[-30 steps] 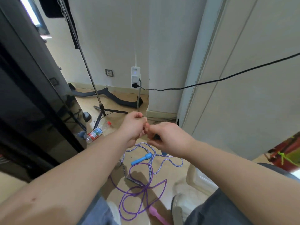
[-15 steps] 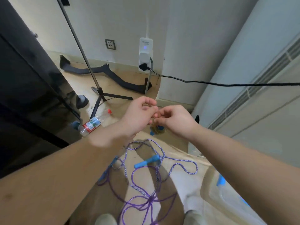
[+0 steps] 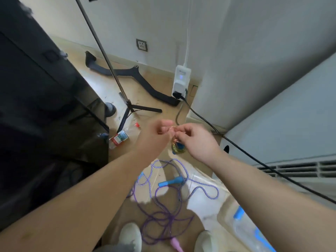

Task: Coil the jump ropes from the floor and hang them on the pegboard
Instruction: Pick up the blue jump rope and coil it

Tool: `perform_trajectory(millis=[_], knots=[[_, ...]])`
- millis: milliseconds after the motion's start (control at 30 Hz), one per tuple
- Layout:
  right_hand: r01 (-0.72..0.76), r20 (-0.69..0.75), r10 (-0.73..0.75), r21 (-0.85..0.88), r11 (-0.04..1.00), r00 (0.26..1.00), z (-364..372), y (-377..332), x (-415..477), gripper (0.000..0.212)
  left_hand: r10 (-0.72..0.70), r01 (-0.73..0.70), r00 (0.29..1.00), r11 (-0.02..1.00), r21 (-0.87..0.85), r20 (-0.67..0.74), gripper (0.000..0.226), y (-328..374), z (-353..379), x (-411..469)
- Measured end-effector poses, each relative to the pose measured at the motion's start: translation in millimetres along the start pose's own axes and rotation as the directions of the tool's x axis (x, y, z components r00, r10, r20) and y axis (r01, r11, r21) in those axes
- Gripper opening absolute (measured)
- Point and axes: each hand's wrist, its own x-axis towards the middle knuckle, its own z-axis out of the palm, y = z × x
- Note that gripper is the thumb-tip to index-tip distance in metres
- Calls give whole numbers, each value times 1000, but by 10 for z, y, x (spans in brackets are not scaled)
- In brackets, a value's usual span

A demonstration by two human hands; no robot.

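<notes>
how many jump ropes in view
3: a yellow-green coiled rope hanging between the left hand and right hand; a blue-and-white braided rope loose on the floor; a purple rope with a pink handle nearest the shoes. Others may be hidden.

Head view tilted further down, both shoes (image 3: 131, 237) now in frame, small yellow-green coil (image 3: 179, 148) dangling exposed beneath pinching left hand (image 3: 154, 136) and right hand (image 3: 197, 141).

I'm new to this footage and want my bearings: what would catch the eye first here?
The two hands meeting mid-frame: the left hand and right hand pinch the top of a small yellow-green coil hanging between them. On the floor below lie a loose blue-and-white rope with a blue handle and a tangled purple rope. A black cable crosses the right side.
</notes>
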Motion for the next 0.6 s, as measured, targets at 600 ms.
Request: perform_trajectory(millis=[600], knots=[[68,-9,-68,29,997,998,-2196,-2960,-1456,10,23,-18,979,999,27,-200,7,3310,-675,-1813]])
